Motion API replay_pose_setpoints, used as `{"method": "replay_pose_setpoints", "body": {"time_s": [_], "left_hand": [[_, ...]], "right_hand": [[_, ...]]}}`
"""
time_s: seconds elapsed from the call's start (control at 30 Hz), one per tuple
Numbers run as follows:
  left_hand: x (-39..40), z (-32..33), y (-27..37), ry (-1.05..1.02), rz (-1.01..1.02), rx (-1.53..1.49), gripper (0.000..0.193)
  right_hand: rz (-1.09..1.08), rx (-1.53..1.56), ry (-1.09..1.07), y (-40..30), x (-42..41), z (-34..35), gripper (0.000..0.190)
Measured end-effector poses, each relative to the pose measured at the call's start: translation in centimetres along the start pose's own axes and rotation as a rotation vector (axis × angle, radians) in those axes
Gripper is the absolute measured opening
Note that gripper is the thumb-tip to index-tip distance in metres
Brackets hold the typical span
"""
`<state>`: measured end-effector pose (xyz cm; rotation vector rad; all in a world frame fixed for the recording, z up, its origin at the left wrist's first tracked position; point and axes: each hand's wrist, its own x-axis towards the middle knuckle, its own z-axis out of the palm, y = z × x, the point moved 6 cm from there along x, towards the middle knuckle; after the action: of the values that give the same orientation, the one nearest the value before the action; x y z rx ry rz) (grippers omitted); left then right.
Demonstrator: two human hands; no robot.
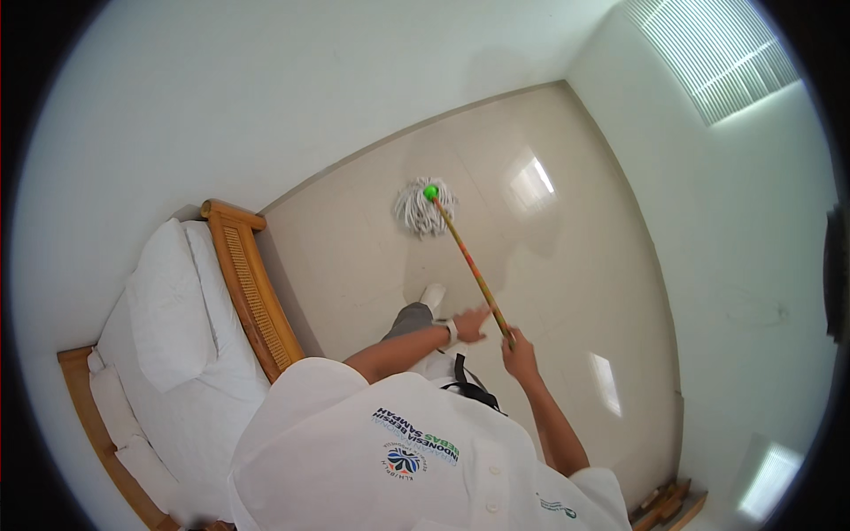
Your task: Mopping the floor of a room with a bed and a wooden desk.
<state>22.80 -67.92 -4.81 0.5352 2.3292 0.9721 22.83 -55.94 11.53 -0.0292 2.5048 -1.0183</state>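
Note:
A string mop (425, 209) with pale strands and a green socket lies on the tiled floor in front of me. Its patterned yellow, red and green handle (473, 265) slants down towards me. My right hand (520, 355) is closed around the handle near its upper end. Beside the handle, a little further along it, is my left hand (471, 325), slightly blurred, with fingers apart and a watch on the wrist. Whether its fingertips touch the handle cannot be told. One foot in a pale covering (433, 296) is on the floor behind the mop head.
A wooden bed frame with a woven cane panel (249, 285) stands at the left, bearing white pillows (169, 305) and bedding. Pale walls (279, 86) meet in a far corner. Wooden furniture parts (667, 504) show at the lower right. A louvred window (720, 56) is at upper right.

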Motion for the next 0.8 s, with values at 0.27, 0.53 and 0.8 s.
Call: {"method": "replay_pose_setpoints", "body": {"time_s": [0.27,0.53,0.8], "left_hand": [[6.9,-21.2,-12.9,0.142,-0.207,0.083,0.080],[8.4,-11.6,-3.6,-0.270,-0.028,0.082,0.056],[2.6,2.7,20.8,-0.986,0.304,-0.097,0.087]], "right_hand": [[-0.081,0.049,0.043,-11.4,20.6,6.1,0.029],[0.110,0.002,0.024,-0.2,10.5,1.6,0.029],[0.417,0.004,0.087,11.9,-16.4,-10.9,0.033]]}}
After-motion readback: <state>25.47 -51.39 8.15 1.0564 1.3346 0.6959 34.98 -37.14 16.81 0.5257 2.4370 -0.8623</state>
